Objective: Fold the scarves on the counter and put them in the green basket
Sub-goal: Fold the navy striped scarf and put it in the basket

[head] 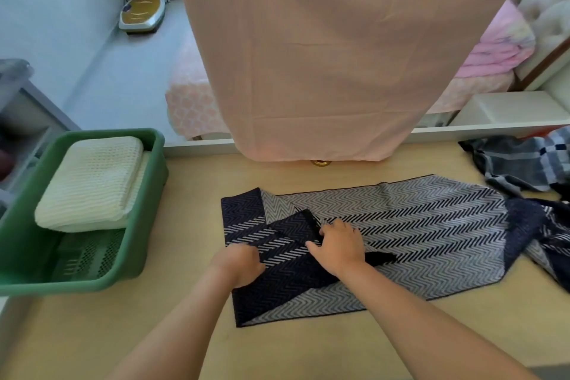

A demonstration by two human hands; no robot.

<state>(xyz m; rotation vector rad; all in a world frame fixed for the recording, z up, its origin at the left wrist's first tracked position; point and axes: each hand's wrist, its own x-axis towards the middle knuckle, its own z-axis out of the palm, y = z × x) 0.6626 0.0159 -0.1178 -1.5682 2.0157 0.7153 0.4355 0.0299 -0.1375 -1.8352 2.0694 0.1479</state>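
One cream knit scarf sits folded in the green basket at 9 o'clock, so that one looks done. Herringbone scarf, navy and white, lies mid-counter; folding is barely begun, with only its 9 o'clock end turned over, crooked. Its long axis runs 9 to 3 o'clock, and the far end bunches and trails off toward 4. Left hand is curled, gripping the turned-over fabric at the near edge. Right hand rests on the flap with fingers bent at the dark fringe; pinching or just pressing, can't tell. Plaid scarf is crumpled at 2 o'clock, unfolded. Left to do, by my read: finish this fold, basket it, then the plaid one.
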